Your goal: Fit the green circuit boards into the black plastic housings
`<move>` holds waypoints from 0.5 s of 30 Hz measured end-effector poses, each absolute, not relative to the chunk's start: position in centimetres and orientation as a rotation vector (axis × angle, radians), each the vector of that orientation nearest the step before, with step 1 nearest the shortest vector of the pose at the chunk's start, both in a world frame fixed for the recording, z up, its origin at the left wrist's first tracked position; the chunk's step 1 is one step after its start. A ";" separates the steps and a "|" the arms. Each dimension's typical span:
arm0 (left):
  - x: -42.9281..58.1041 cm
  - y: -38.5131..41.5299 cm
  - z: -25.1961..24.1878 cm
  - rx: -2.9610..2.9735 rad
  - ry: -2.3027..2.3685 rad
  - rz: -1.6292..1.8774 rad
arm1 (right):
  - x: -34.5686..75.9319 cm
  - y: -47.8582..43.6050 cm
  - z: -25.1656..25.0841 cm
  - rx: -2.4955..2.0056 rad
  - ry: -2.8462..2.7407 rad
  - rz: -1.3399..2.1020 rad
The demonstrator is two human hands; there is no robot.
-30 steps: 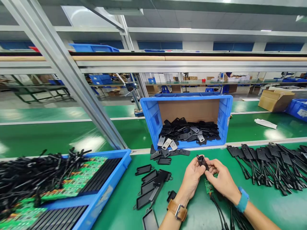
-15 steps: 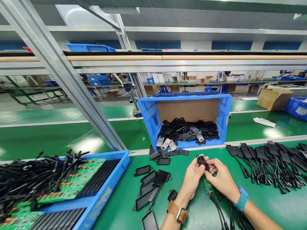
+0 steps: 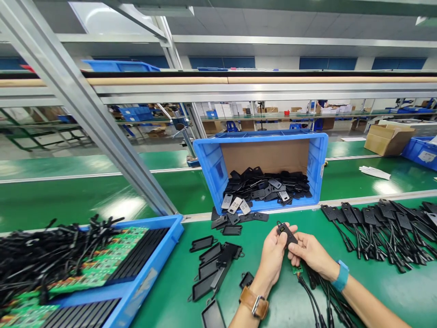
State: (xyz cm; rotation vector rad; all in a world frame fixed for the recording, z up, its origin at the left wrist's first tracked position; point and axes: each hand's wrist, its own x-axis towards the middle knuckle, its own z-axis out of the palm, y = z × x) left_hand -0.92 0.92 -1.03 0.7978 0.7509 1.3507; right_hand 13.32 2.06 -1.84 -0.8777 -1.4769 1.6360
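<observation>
My left hand (image 3: 272, 255) is closed around a small black plastic case (image 3: 287, 233) with a loop at its upper end, the thumb pressed on its face. At the lower end of the case, my right hand (image 3: 312, 254) pinches a green circuit board (image 3: 297, 270), mostly covered by the fingers. Black cables (image 3: 309, 296) run from the board down toward the table's near edge. Left of my hands lie several open black case shells (image 3: 206, 271), and one small shell (image 3: 246, 279) is beside my left wrist.
A blue crate (image 3: 261, 135) on its side holds a pile of black and grey covers (image 3: 266, 187). A blue tray (image 3: 155, 266) of circuit boards and cables stands left. Cased cable assemblies (image 3: 385, 228) lie right. A metal post (image 3: 92, 118) slants across the left; a white glove (image 3: 374, 172) lies behind.
The case has tilted and shows more of its face. Less of the circuit board shows below my right fingers, which have shifted slightly down and left along it.
</observation>
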 end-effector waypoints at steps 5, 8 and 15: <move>-1.0 0.9 -1.1 0.855 0.802 1.363 | 12.8 1.7 -2.4 -0.911 -1.453 1.568; -1.0 0.9 -0.7 0.862 0.808 1.336 | 12.4 1.5 -2.4 -0.930 -1.425 1.600; -0.7 0.6 -0.2 0.848 0.824 1.283 | 14.6 3.2 -0.7 -0.987 -1.086 1.513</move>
